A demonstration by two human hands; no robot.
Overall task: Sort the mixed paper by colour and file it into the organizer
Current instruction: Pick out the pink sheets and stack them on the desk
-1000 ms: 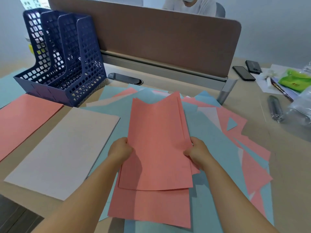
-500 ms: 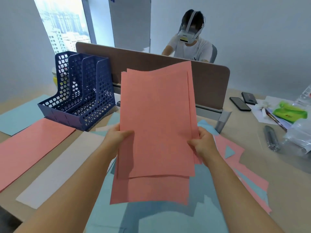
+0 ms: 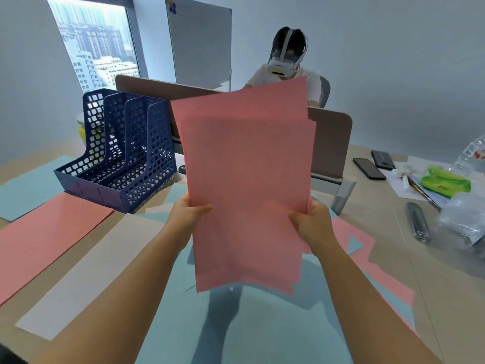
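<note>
A sheaf of paper (image 3: 246,185) is held upright above the desk (image 3: 433,290) middle, gripped at its left edge by the left hand (image 3: 187,215) and at its right edge by the right hand (image 3: 312,222). The organizer (image 3: 120,158) is stood toward the far left corner, before the divider panel (image 3: 330,143). Loose sheets (image 3: 262,332) are spread under the sheaf at the near edge. Two phones (image 3: 375,164) are laid toward the far right corner.

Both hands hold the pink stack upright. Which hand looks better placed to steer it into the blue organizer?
Probably the left. The left hand grips the pink stack on the edge nearest the blue organizer, which stands to the left. The right hand holds the far edge and would have to cross over.
</note>
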